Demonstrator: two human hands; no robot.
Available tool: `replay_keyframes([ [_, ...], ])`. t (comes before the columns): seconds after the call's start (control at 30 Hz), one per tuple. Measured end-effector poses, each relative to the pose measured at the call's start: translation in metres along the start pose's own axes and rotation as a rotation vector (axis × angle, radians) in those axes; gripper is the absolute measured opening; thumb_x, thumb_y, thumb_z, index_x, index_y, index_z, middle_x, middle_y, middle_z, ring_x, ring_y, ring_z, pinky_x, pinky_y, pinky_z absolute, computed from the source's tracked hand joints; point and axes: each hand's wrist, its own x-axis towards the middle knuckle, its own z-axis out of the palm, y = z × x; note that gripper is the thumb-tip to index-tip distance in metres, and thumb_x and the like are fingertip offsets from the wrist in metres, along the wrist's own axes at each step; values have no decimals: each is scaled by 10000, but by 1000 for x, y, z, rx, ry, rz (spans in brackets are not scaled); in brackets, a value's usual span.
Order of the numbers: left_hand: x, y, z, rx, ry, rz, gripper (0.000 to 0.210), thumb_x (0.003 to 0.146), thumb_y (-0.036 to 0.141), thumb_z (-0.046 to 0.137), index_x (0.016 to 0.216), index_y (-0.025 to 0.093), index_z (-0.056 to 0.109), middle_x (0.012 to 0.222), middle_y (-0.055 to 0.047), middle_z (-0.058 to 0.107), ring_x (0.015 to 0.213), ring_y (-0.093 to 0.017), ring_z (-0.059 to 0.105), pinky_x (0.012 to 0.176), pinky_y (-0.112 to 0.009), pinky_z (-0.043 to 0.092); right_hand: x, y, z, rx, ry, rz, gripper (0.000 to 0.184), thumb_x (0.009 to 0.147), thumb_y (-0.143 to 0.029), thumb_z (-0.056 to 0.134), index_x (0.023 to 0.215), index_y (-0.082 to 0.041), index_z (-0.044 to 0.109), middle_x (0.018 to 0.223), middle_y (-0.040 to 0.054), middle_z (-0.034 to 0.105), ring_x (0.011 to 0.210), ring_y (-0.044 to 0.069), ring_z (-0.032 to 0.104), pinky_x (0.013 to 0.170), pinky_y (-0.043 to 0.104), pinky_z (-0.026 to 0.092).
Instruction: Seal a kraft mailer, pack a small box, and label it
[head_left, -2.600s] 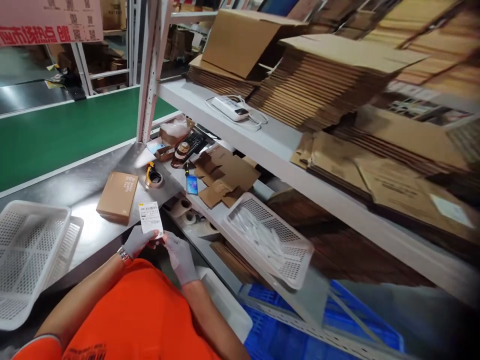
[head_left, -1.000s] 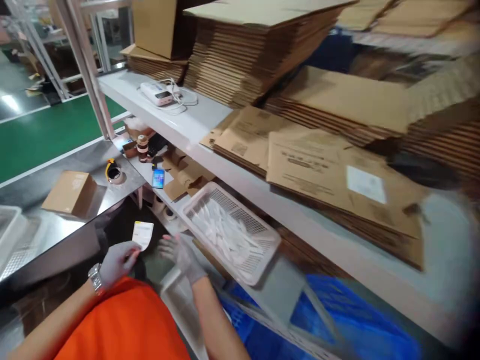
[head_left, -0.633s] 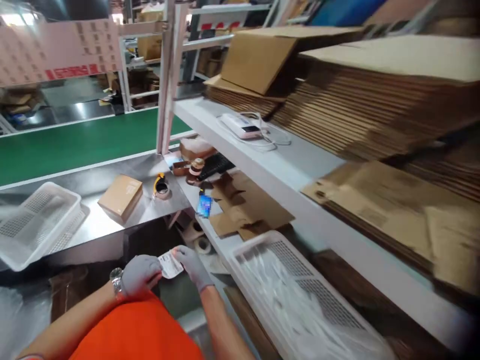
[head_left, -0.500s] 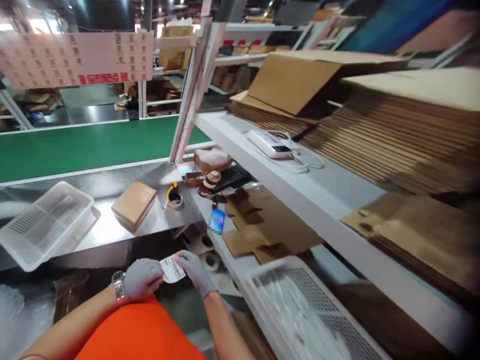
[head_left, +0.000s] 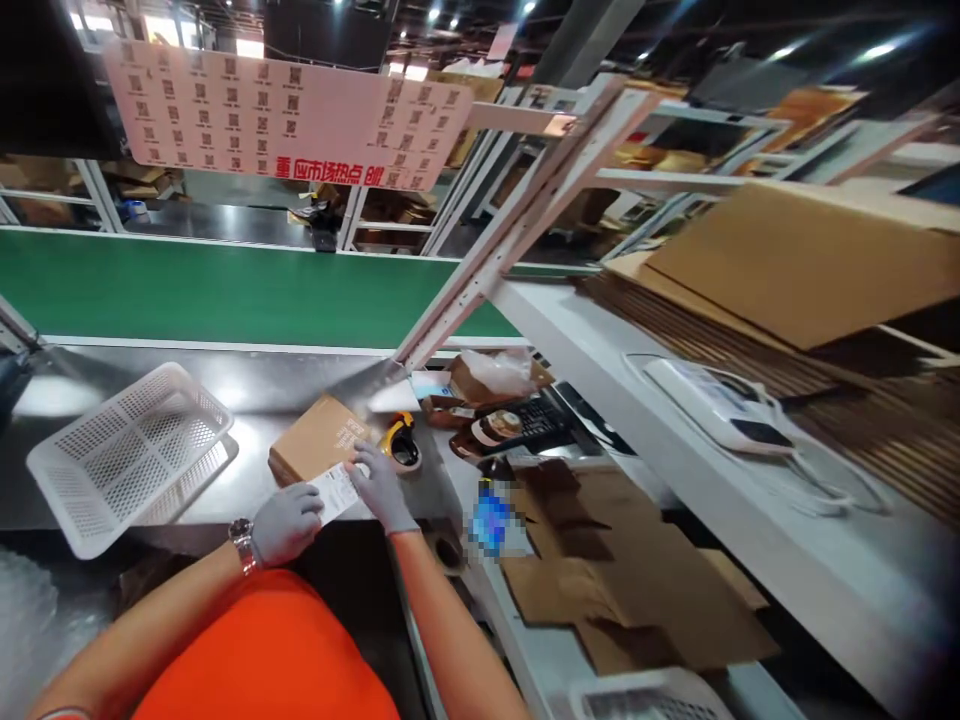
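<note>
A white printed label is stretched between my two gloved hands. Its left edge is pinched by my left hand, fingers closed. My right hand grips the right end, with its fingertips close to the near corner of a closed brown cardboard box. Whether those fingertips touch the box I cannot tell. The box lies on the steel table and has pale print on top. Just right of it, a yellow-handled tape dispenser stands on the same surface.
A white perforated basket sits left on the table. Behind runs a green conveyor belt. To the right are flattened cardboard, a keyboard, and a shelf holding a white corded device and stacked cardboard. A slanted post rises nearby.
Both hands have carried the label forward and up, from over the dark gap to the near side of the cardboard box. The view has swung left.
</note>
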Motion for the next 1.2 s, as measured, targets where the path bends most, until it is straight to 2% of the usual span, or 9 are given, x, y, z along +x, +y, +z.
replay_keyframes([
  [0.23,48,-43,14,124,-298,-289,170,1062,156,681,950,180,807,1130,-132,806,1202,-310,706,1048,-469,646,93,21,22,-109,-78,-82,141,975,-294,721,946,-234,845,1532,184,756,1522,364,590,1351,615,446],
  [0.4,72,-52,33,159,-362,-456,115,1043,146,738,986,155,838,1146,-162,820,1268,-352,712,1099,-486,630,127,40,41,-136,-174,-137,122,954,-257,750,965,-233,869,1550,158,759,1599,374,529,1379,598,423],
  [0.53,64,-50,48,156,-377,-540,119,1049,169,739,1057,165,858,1281,-180,817,1313,-356,721,1156,-523,641,135,55,49,-146,-247,-149,181,985,-302,722,1007,-230,886,1615,154,733,1600,400,523,1376,610,413],
  [0.7,36,-40,51,153,-356,-520,248,1016,240,803,1238,150,868,1576,-215,736,1519,-414,643,1303,-637,569,140,59,49,-160,-149,-20,505,1001,-269,609,1438,-99,797,1660,256,681,1554,425,567,1365,622,426],
  [0.77,31,-37,47,174,-384,-527,333,1017,271,825,1329,156,851,1639,-221,704,1567,-432,621,1337,-655,539,133,51,55,-124,-127,-52,611,998,-262,590,1571,-93,717,1712,253,645,1612,423,531,1393,631,397],
  [0.83,31,-35,43,176,-412,-525,351,1037,282,813,1367,166,840,1666,-211,690,1584,-430,611,1350,-650,527,118,39,64,-89,-192,-150,670,1003,-256,585,1652,-110,665,1789,221,595,1703,410,463,1449,629,328],
  [1.0,31,-32,33,145,-401,-543,425,1046,302,823,1457,194,813,1763,-234,589,1649,-470,523,1343,-694,510,88,23,79,-209,-429,-271,776,1043,-398,651,1740,-66,586,1907,241,430,1820,454,308,1518,669,117],
  [1.1,20,-34,31,129,-396,-612,537,1010,301,874,1538,253,788,1812,-227,536,1679,-526,484,1332,-766,482,97,28,70,-309,-441,-285,882,1053,-551,668,1755,-29,554,1917,290,370,1824,486,288,1511,691,75],
  [1.2,7,-39,31,118,-413,-655,630,954,248,914,1570,266,783,1848,-228,501,1690,-572,467,1333,-806,452,120,38,54,-412,-399,-205,858,1066,-550,650,1751,-41,559,1892,319,409,1806,484,324,1486,722,116],
])
